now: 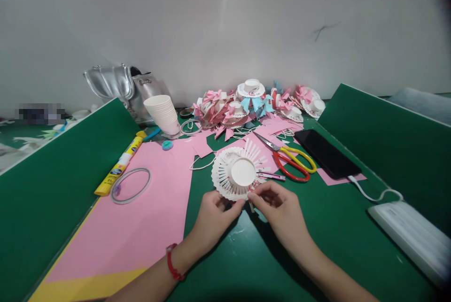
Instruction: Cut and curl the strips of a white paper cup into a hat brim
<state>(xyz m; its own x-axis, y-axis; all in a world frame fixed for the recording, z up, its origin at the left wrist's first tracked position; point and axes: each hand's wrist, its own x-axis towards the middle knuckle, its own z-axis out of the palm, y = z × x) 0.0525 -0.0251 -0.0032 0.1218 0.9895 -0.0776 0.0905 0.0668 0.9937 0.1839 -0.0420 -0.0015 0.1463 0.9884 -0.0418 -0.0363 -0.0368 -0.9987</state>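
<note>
A white paper cup cut into a fan of strips (237, 174) lies upside down on the green table (317, 227). My left hand (213, 215) pinches its near rim from the left. My right hand (278, 204) pinches one of the near strips from the right. Both hands have their fingers closed on the cup's fringe. A red cord bracelet (172, 262) is on my left wrist. A thin pink strip (271, 175) lies just right of the cup.
Pink paper sheets (141, 217) lie at left with a tape ring (130, 185) and a glue tube (120, 165). Scissors (292, 158), a black phone (326, 152), a white power bank (412, 236), stacked cups (164, 113), a silver bag (123, 87) and finished paper hats (253, 100) surround the work.
</note>
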